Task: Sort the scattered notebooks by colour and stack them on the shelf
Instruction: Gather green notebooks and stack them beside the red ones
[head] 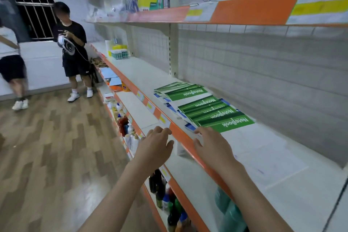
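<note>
Item: green notebooks [211,108], fanned in two loose groups on the middle shelf [263,156], blue notebooks [190,126] showing under their near edges. Status: unsorted; I judge the gathering step is only starting. My right hand [212,147] hovers at the shelf's orange lip, fingers [199,131] loosely spread at the corner of the nearest blue cover, holding nothing. My left hand [156,145] hangs just off the shelf front, fingers relaxed, empty. Next move, as I read it: slide the green covers together, lift them clear of the blue, square each colour separately.
</note>
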`<act>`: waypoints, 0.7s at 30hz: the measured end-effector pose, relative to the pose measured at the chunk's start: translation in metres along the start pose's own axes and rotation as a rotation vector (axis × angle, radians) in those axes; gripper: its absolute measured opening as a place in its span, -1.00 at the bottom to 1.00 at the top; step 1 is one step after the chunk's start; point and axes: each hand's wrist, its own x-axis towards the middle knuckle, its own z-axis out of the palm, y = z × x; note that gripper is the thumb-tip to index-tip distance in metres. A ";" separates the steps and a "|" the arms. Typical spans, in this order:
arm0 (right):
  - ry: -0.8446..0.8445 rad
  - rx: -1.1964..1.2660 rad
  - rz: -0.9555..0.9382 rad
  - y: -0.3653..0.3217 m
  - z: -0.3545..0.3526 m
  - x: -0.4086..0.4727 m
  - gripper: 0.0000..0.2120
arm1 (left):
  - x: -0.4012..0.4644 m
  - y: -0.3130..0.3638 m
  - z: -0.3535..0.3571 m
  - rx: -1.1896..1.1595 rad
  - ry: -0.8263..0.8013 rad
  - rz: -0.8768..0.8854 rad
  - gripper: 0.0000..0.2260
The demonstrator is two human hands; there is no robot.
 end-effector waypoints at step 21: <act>0.115 -0.091 0.436 0.079 -0.026 0.061 -0.74 | 0.165 0.050 0.043 -0.167 -0.038 0.424 -0.73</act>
